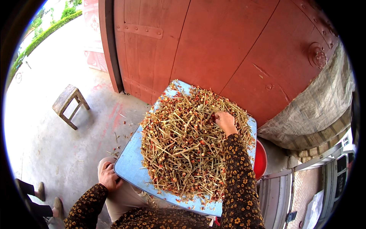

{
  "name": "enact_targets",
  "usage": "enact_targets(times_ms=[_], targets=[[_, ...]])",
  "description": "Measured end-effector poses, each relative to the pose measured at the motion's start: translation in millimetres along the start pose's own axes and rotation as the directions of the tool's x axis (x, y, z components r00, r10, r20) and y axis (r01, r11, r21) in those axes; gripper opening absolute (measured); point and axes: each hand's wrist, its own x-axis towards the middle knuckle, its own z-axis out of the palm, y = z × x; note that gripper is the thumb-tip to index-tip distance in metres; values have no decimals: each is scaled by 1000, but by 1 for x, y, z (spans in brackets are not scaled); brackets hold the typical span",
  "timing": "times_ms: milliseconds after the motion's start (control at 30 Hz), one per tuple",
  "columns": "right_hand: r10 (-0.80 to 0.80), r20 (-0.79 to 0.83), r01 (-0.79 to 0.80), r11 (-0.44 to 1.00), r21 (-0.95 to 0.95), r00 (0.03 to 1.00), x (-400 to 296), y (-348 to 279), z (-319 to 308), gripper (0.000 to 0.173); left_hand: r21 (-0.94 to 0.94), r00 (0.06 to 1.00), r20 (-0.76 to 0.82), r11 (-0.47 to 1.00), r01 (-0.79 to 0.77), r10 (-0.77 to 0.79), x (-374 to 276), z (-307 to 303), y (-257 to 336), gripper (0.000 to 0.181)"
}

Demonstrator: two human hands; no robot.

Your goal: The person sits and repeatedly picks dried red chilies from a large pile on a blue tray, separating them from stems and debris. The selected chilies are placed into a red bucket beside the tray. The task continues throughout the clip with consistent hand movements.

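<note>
A broad heap of dried plant stems (183, 143) mixed with small red and orange bits covers most of a light-blue tabletop (130, 160). My right hand (225, 121) reaches into the upper right of this heap, fingers curled down. Its fingertips are partly hidden, so what they hold is unclear. By the table's left corner, my left hand (109, 176) rests on my knee (104, 163). Its fingers are bent, and the thumb side lies close to the table edge; a grip on that edge cannot be made out.
A red wooden door (200, 48) stands right behind the table. On the concrete floor at left is a small wooden stool (70, 104). A red basin (260, 160) shows beside the table's right edge. Another person's feet (50, 200) are at lower left. A grey sheet (311, 106) hangs at right.
</note>
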Motion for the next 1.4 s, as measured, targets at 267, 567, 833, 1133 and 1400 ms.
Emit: enact_targets(times_ms=[267,567,833,1133,1400], targets=[[-12,-65,18,995,101,998,-10,11,-4,7,14,1000,7,1000,-7,7,0,0,1,27],[-12,-72,15,999,42,997,-1,6,0,10,18,1000,3,1000,9,-9,-3,1,1,25],[194,96,-188,539,821,976,9,33,0,16,10,1000,3,1000,0,0,1,3,0,25],[-63,-8,64,996,65,998,11,-8,7,34,28,1000,8,1000,-4,3,-1,4,-3,25],[48,110,-120,388,914,993,-1,17,-12,22,18,1000,-17,1000,-3,4,1,1,2,24]])
